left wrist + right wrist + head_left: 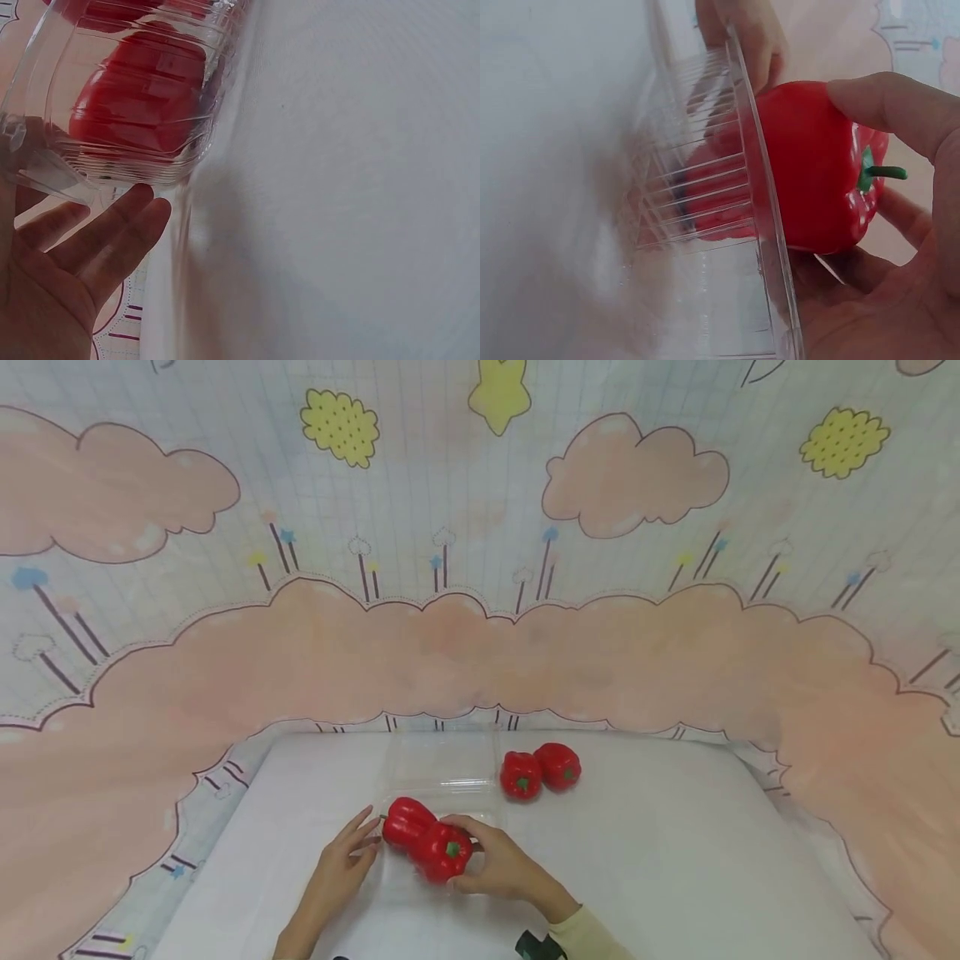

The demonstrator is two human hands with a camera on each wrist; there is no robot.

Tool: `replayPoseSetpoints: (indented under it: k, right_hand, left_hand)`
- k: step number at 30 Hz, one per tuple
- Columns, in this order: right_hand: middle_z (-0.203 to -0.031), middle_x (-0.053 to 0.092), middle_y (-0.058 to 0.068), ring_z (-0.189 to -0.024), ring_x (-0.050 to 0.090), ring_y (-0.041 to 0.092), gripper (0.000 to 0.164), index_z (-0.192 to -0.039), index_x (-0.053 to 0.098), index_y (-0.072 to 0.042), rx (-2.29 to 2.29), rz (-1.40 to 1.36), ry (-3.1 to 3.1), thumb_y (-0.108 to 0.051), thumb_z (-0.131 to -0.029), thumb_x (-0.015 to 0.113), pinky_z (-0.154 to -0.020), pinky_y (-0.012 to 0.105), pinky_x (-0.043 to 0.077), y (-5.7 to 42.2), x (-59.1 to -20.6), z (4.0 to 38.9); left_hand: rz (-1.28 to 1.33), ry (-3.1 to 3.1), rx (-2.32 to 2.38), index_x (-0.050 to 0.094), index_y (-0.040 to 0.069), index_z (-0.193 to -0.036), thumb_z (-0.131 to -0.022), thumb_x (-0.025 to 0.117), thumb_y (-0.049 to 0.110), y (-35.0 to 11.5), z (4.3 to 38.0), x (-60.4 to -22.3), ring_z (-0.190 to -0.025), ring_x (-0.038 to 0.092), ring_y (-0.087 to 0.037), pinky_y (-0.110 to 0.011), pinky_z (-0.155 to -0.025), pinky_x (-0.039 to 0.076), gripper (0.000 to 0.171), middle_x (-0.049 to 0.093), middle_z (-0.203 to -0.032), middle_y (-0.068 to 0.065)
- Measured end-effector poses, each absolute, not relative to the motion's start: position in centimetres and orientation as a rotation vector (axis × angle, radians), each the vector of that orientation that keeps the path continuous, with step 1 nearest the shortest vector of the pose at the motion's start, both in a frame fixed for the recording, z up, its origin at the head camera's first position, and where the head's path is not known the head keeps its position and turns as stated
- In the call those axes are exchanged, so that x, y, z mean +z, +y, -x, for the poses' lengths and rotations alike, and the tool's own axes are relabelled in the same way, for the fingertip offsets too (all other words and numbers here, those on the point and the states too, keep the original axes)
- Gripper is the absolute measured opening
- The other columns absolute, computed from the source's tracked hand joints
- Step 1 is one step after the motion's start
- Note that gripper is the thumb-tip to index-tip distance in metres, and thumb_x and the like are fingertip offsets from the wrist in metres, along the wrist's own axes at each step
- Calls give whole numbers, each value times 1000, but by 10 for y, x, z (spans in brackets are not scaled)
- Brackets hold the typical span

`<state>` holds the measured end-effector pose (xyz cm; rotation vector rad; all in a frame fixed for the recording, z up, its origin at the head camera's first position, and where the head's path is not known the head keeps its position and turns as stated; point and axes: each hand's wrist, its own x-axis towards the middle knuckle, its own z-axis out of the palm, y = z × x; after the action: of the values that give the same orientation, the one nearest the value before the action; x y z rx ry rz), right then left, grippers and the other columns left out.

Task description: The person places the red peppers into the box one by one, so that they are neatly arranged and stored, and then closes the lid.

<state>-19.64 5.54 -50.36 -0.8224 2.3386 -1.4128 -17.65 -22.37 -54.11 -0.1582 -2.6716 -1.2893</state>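
A clear plastic clamshell box lies on the white table with its lid [442, 760] folded back, away from me. One red bell pepper [407, 821] sits in the left part of the box; its red shows through the ribbed plastic wall [142, 169]. My right hand [498, 864] grips a second red bell pepper [810, 169] between thumb and fingers, partly inside the rim, its green stem toward the palm. My left hand [341, 864] is at the box's left end, fingers [112, 240] fairly straight, fingertips right at the plastic wall.
Two more red bell peppers [521, 775] [558, 766] lie side by side right of the lid. White cloth [660, 860] covers the table. Behind it hangs a curtain [525, 652] printed with clouds. A dark object [540, 946] is by the right sleeve.
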Motion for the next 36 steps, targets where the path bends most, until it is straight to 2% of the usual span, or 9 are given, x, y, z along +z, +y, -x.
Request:
replayPoseSetpoints:
  k: [8, 20, 36]
  right_hand:
    - [-137, 53, -7, -121, 55, 12, 73, -139, 47, -30, -1374, 765, 2342, -25, -76, 83, -96, 30, 57, 55, -501, 193]
    - [-137, 56, -7, -119, 54, 7, 74, -140, 48, -28, -1362, 838, 2330, -23, -75, 84, -95, 25, 56, 55, -502, 199]
    - [-139, 56, -2, -122, 56, 14, 70, -139, 50, -30, -1355, 853, 2281, -13, -79, 81, -93, 21, 56, 52, -502, 201]
  left_hand:
    - [144, -2656, -1318, 56, 3, -136, -90, 63, 0, -221, 175, -545, -112, 67, -30, -32, -84, 61, 46, 42, -154, -14]
    - [137, -2654, -1285, 57, 3, -135, -90, 63, 0, -221, 175, -544, -111, 68, -30, -32, -83, 61, 46, 42, -154, -15]
    - [141, -2639, -1293, 57, 2, -135, -91, 64, 2, -223, 173, -544, -111, 68, -30, -34, -84, 61, 45, 43, -153, -15]
